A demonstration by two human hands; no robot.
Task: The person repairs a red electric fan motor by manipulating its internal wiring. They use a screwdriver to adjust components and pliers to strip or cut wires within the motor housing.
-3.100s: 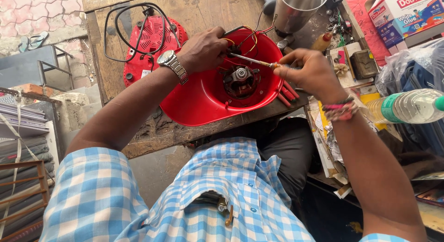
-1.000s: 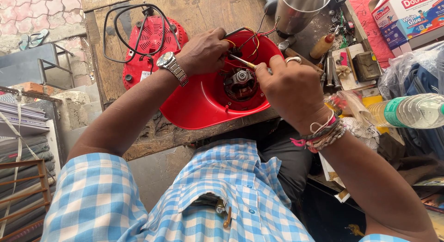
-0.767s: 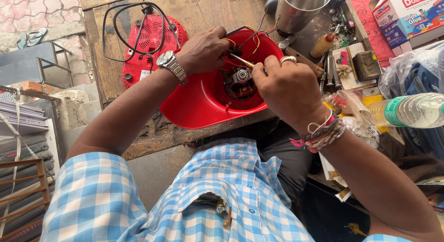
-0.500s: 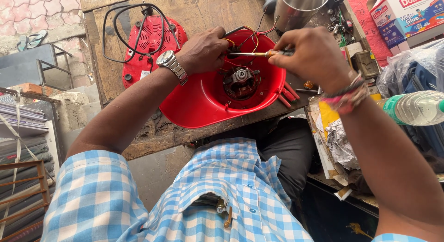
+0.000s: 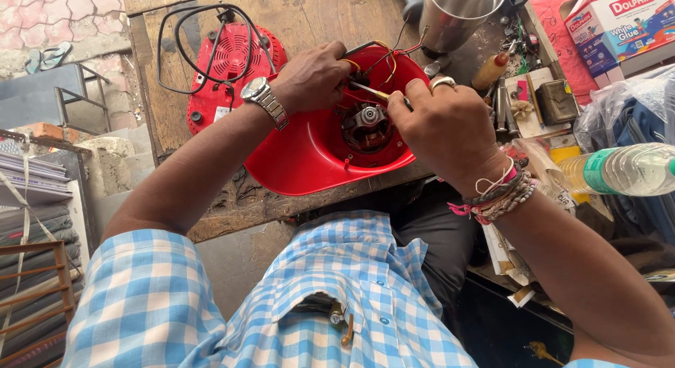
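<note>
Red plastic shell [image 5: 309, 153] lies open on my wooden desk [image 5: 232, 199], a round metal motor [image 5: 367, 122] with loose wires inside it. My left hand [image 5: 313, 78] bends over the shell's rim at eleven o'clock, grip closed on the edge. My right hand [image 5: 446, 132], at three o'clock, pinches a thin screwdriver [image 5: 373, 93] aimed at the wires. At one o'clock stands a shiny steel jar [image 5: 457, 16].
</note>
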